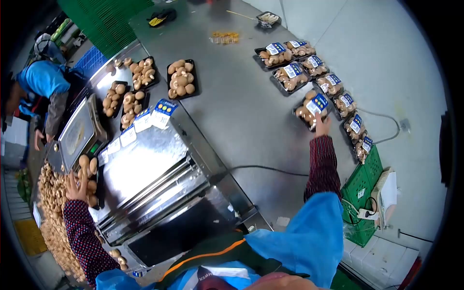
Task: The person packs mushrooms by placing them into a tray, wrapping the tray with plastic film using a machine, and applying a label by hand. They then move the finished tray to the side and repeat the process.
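Note:
My right hand [323, 125] grips the near edge of a wrapped pack of mushrooms [305, 112] with a blue and white label, over the steel table beside a line of similar packs. On the left, my left hand [76, 187] is closed around the side of a black tray of mushrooms [92, 181], its fingers over the unwrapped mushrooms. That tray lies between a weighing scale [79, 133] and the steel wrapping machine [145, 164]. Several printed labels [163, 112] lie along the machine's top edge.
Finished packs [330, 84] line the table's right side. Unwrapped trays [181, 79] stand behind the machine. A large heap of loose mushrooms [50, 203] lies at left. A black cable [270, 169] crosses the table. A co-worker in blue [46, 79] leans in beyond the scale. Green crates [360, 193] stand right.

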`<state>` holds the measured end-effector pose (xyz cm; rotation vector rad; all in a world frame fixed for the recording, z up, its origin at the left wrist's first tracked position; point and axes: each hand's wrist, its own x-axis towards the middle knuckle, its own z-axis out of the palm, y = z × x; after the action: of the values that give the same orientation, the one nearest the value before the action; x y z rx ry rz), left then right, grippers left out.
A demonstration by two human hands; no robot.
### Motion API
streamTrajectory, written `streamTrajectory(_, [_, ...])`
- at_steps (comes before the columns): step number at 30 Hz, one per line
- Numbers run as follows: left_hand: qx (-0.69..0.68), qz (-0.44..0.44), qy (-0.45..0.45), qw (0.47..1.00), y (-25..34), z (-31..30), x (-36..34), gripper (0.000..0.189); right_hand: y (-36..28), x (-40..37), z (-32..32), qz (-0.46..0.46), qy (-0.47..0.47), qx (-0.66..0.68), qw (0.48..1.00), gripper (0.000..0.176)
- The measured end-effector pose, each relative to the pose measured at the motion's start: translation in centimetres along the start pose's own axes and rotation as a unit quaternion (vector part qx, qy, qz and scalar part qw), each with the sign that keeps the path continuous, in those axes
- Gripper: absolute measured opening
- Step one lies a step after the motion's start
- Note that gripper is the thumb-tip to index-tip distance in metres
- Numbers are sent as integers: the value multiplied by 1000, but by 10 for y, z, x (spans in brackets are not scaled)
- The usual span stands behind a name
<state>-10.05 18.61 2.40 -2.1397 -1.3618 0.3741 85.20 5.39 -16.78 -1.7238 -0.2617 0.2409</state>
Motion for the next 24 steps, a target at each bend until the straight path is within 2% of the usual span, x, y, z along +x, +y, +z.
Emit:
streamTrajectory(1, [-238,-85,-70,965,-1,16,-4,63,28,43,8,-47,-86,-74,992,83])
streamTrajectory(2, [-445,-196,-96,868,-2,32,-8,62,65,88,19,-56,-128,-229,963,74])
streamTrajectory(3, [-473,-217,-112,846,12,9,-3,62,47,82,35,-9,-115,-335,935,69])
streamTrajectory(4, [-499,-240,-126,823,26,-16,3,62,29,75,51,26,-97,-381,919,70])
streamTrajectory(5, [-493,-233,-115,830,32,-24,2,62,15,70,64,58,-81,-427,899,72])
streamTrajectory(7, [-477,-149,-41,865,48,-45,5,59,11,71,70,43,-61,-454,888,73])
streamTrajectory(8, [-488,-124,-33,863,54,-51,6,62,60,122,57,-9,-121,-427,896,72])
streamTrajectory(9, [-497,-104,-23,861,61,-60,9,64,72,134,45,-85,-176,-437,878,65])
streamTrajectory(10, [-494,-70,-41,866,71,-85,20,66,163,232,15,-115,-276,-377,877,44])
streamTrajectory(11, [-489,-47,-60,869,78,-109,30,68,141,191,27,-148,-276,-222,923,21])
streamTrajectory(12, [-460,-35,-42,886,82,-100,25,69,102,156,32,-169,-246,-274,914,22])
streamTrajectory(13, [-439,-4,20,898,89,-89,21,67,75,134,38,-161,-233,-292,914,24])
streamTrajectory(15, [-441,8,21,897,98,-110,28,67,19,76,57,-113,-255,-229,933,28])
streamTrajectory(17, [-438,1,29,898,106,-113,26,64,-53,-4,83,-74,-322,-151,932,33])
streamTrajectory(20, [-435,19,25,900,110,-115,20,67,-161,-170,111,-114,-481,-93,864,40])
streamTrajectory(21, [-429,26,5,903,111,-121,22,70,-187,-226,119,-162,-536,-36,828,37])
streamTrajectory(22, [-421,22,-15,907,113,-122,23,71,-236,-300,119,-180,-577,-61,795,34])
streamTrajectory(24, [-413,27,-66,908,112,-130,30,76,-264,-400,132,-163,-661,19,732,28])
